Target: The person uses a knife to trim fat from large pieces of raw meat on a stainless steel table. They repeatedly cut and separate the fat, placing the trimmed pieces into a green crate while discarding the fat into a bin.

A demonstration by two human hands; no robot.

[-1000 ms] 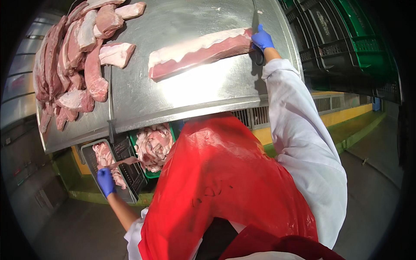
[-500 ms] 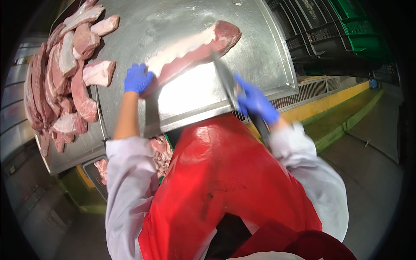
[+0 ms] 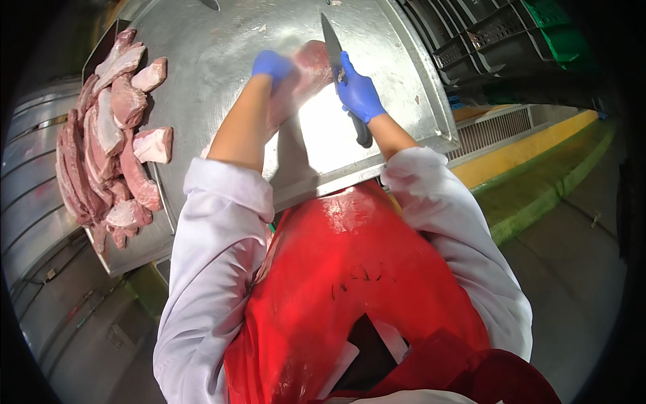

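Note:
A long slab of raw meat (image 3: 311, 62), partly blurred, lies on the steel table (image 3: 208, 57), its lower part hidden behind my left forearm. My left hand (image 3: 272, 66), in a blue glove, is closed at the slab's left side, its fingertips mostly out of sight. In my right hand (image 3: 361, 94), also blue-gloved, is a knife (image 3: 330, 39). Its dark handle shows below my palm. The blade points away from me, upright along the right end of the slab, and I cannot tell whether it touches the meat.
Several strips of raw meat (image 3: 111, 145) are piled at the table's left side. Dark crates (image 3: 494, 34) with a green one (image 3: 552, 30) stand beyond the right edge. A metal grating (image 3: 491, 131) and a yellow kerb (image 3: 518, 155) run below them. Another blade-like tip (image 3: 211, 4) shows at the top.
My left hand has moved right and farther away along the slab. The slab has shifted left and turned steeper. My right hand has moved the knife away from me, its blade now more upright.

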